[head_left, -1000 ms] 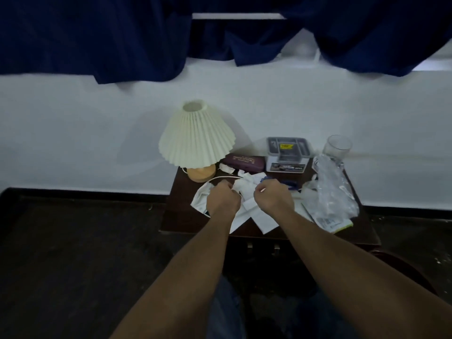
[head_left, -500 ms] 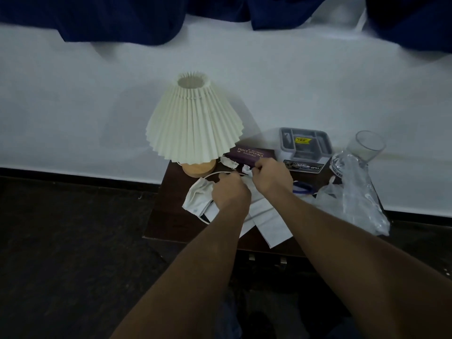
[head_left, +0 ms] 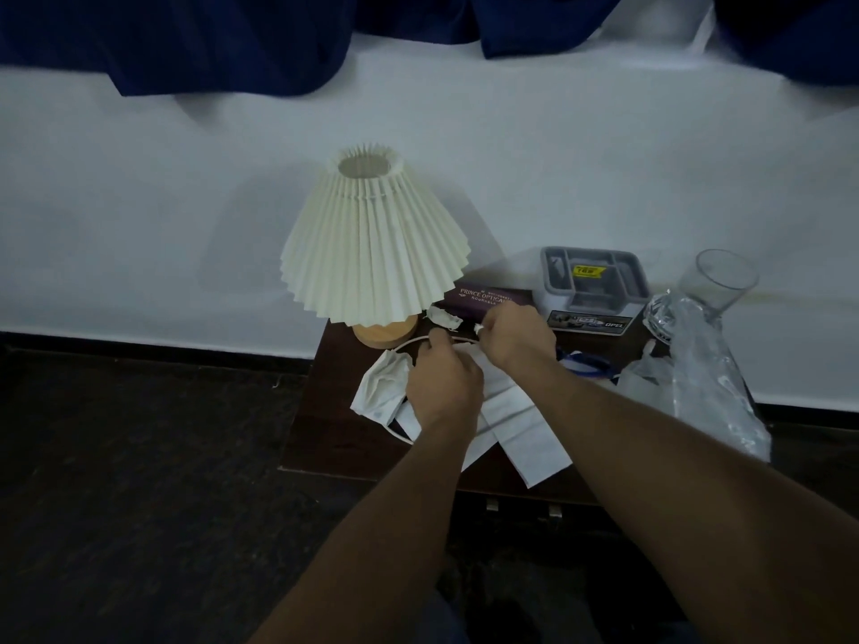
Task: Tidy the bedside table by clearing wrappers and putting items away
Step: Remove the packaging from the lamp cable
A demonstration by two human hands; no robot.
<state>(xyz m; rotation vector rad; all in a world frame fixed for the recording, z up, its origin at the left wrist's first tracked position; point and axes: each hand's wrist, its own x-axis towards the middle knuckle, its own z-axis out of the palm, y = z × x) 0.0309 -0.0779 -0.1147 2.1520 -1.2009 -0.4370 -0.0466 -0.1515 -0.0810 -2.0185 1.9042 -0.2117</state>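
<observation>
The dark wooden bedside table [head_left: 325,434] carries a litter of white paper wrappers [head_left: 525,429] and a crumpled white face mask [head_left: 379,388]. My left hand [head_left: 444,385] hovers over the papers with curled fingers, pinching what looks like the thin white cord [head_left: 404,348] that loops round the mask. My right hand [head_left: 516,337] is just behind it, pinching a small white scrap near the purple case [head_left: 483,297]. Another crumpled white scrap [head_left: 444,317] lies by the lamp base.
A pleated cream lamp [head_left: 374,244] stands at the back left. Behind the hands are a grey compartment box [head_left: 592,283], a clear glass [head_left: 716,283] and crinkled clear plastic [head_left: 697,378]. A blue item [head_left: 585,362] lies right of my right forearm. White wall behind, dark floor left.
Both hands moved toward the back of the table, the right one reaching the scrap near the purple case. The camera tilted down and closer.
</observation>
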